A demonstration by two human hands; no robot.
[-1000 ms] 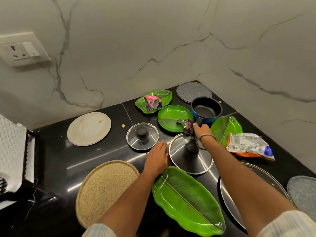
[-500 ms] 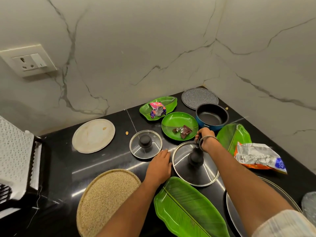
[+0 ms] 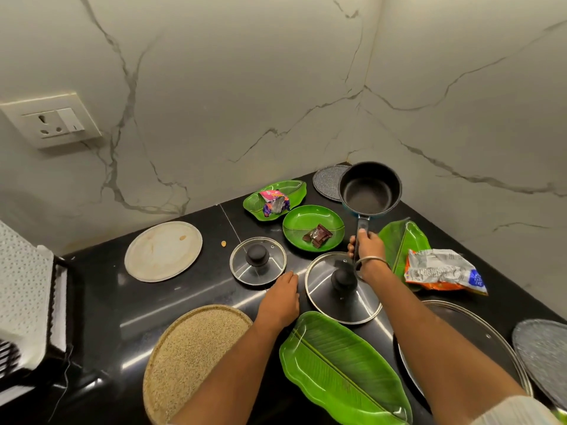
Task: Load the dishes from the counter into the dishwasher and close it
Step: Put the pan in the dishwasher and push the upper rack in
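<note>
My right hand [image 3: 366,245] grips the handle of a small blue saucepan [image 3: 369,191] and holds it tilted up above the black counter [image 3: 101,289], its dark inside facing me. My left hand [image 3: 280,297] rests flat on the counter between two glass lids. The small lid [image 3: 257,260] lies to its left, the larger lid [image 3: 343,288] under my right wrist. A round green plate [image 3: 313,231] holds a brown wrapper. A green leaf plate [image 3: 274,199] holds a pink wrapper. A long leaf plate [image 3: 343,369] lies nearest me.
A cream plate [image 3: 162,251] and a woven round mat [image 3: 193,354] lie to the left. Another leaf plate [image 3: 402,245] and a crumpled snack bag [image 3: 441,271] sit right. A big steel-rimmed lid [image 3: 478,335], two grey speckled plates [image 3: 326,180] [image 3: 543,354] and a white appliance [image 3: 24,296] ring the counter.
My right hand closed round the saucepan's handle and lifted the pan off the counter, tipping it up. My left hand stayed flat on the counter.
</note>
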